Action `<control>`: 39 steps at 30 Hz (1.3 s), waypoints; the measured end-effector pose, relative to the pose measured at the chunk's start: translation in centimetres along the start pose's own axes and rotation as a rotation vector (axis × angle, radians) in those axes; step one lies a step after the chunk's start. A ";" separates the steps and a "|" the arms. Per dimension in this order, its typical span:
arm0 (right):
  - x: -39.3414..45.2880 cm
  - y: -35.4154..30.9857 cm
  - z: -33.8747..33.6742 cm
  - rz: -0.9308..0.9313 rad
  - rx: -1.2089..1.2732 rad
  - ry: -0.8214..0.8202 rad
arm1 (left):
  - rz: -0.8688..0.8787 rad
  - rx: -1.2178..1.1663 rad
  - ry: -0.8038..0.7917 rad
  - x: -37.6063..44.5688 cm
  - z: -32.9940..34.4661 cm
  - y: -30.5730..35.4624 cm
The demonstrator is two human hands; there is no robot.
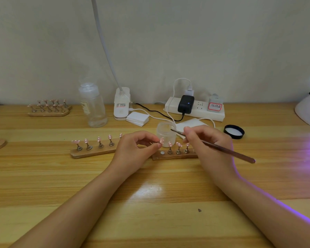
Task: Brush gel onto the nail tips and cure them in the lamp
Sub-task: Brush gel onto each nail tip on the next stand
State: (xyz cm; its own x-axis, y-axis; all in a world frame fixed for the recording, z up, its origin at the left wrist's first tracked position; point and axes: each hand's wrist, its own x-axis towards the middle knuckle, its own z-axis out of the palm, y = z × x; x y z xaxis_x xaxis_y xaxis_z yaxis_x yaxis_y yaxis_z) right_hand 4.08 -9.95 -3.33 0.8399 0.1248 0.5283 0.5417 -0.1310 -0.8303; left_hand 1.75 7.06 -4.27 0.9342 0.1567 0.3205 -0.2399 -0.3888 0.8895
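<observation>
Wooden table, pale wall, left hand pinching nail tip, right hand gripping brush

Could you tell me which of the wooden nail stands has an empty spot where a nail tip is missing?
The wooden stand under the right hand shows a bare round spot at its left end; the left hand pinches a nail tip just above it.
</observation>
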 end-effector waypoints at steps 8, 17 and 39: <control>4.4 -0.8 -0.6 0.117 -0.089 0.016 | 0.001 -0.028 0.005 0.1 0.0 0.1; 9.3 -0.7 1.9 0.122 -0.519 -0.288 | 0.002 -0.062 0.014 0.2 0.0 -0.2; 9.7 -0.2 0.4 0.333 -0.198 -0.107 | -0.018 -0.091 0.039 0.2 -0.2 -0.1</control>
State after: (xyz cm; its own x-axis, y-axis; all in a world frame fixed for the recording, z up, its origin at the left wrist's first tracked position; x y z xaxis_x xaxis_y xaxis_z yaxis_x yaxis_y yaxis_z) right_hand 12.11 -8.29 1.93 0.9680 0.1438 0.2059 0.2454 -0.3674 -0.8971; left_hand 1.89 7.31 -4.29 0.9280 0.1991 0.3150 -0.2479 -0.3015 0.9207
